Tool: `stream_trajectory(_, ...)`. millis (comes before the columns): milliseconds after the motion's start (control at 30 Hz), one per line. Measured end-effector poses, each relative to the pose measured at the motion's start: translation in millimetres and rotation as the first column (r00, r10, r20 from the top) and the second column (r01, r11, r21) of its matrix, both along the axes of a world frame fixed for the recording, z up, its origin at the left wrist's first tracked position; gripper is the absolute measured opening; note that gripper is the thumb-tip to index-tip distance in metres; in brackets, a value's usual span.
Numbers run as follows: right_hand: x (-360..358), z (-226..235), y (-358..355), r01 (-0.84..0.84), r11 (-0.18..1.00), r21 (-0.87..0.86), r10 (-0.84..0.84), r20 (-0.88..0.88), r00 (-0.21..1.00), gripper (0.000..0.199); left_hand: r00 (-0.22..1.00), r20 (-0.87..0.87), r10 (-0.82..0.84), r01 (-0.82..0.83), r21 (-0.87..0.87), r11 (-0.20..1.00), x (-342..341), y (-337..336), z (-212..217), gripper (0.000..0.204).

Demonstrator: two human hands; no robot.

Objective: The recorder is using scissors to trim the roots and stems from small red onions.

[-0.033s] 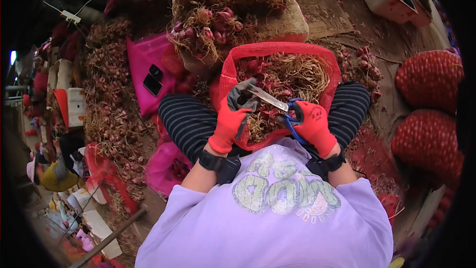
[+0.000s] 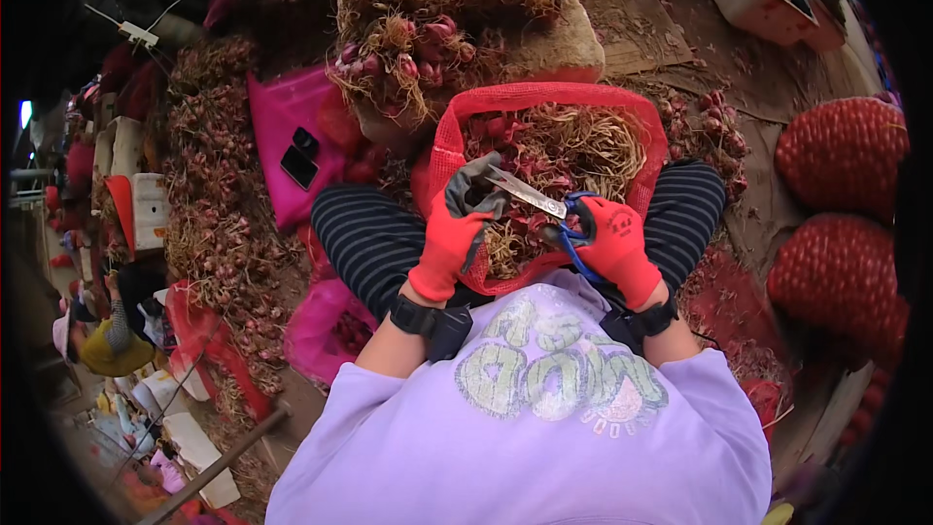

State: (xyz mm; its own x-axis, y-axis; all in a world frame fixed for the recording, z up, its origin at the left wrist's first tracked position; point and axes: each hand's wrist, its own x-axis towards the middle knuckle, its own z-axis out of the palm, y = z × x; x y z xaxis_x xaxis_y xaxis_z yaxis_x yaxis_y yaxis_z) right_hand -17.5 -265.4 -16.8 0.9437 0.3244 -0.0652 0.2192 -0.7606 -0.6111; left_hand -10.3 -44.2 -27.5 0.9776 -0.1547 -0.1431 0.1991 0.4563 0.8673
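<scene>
On the far left, a co-worker in a yellow top [image 2: 112, 348] bends among boxes and nets. Next comes a long heap of reddish bulbs with dry stalks [image 2: 219, 204] spread over the brown floor [image 2: 311, 403], then a bright pink sheet [image 2: 277, 160] bearing a dark phone [image 2: 298, 168]. At the top centre, a pale block [image 2: 569, 44] carries more bunches of bulbs [image 2: 428, 49]. Below it, between the person's striped knees, a red mesh bag [image 2: 649, 126] stands open, with bulbs and dry roots and stalks [image 2: 573, 141] inside its rim. On the right, two full red net sacks [image 2: 841, 160] sit one behind the other.

Against the earlier frame, hardly anything differs: both hands, the scissors and the bag keep practically the same places.

The gloved left hand [image 2: 459, 224] is raised at the bag's left side, fingers and thumb curled around a gap; whether it pinches anything cannot be told. The gloved right hand [image 2: 619, 241] is closed around the blue handles of the scissors [image 2: 530, 194], whose blades slant over the bag toward the left fingers.
</scene>
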Motion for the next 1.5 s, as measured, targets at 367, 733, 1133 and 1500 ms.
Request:
stream_trajectory(367, -2.9, -1.8, -4.9, -0.024, 0.984, -0.176, 0.049, 0.141, 0.989, 0.039, 0.998, 0.043, 0.037, -0.041, 0.117, 0.992, 0.3, 1.0, 2.6, 0.056)
stream_trajectory(733, -2.6, -26.9, -0.4, 0.073, 0.953, 0.293, -0.023, -0.168, 0.986, 0.029, 0.958, -0.253, -0.137, 0.036, -0.365, 0.93, -2.6, -8.2, 6.1, 0.041)
stream_trajectory(1133, 21.8, -13.1, 16.4, 0.512, 0.47, 0.719, 0.242, -0.663, 0.708, 0.02, 0.853, -0.272, -0.446, 0.107, -0.745, 0.659, -2.3, -5.0, -21.4, 0.018)
stream_trajectory(1500, 23.3, -13.2, 40.7, 0.51, 0.286, 0.811, 0.294, -0.581, 0.759, 0.022, 0.991, -0.105, -0.079, 0.062, -0.155, 0.986, -14.8, -6.1, 1.5, 0.023)
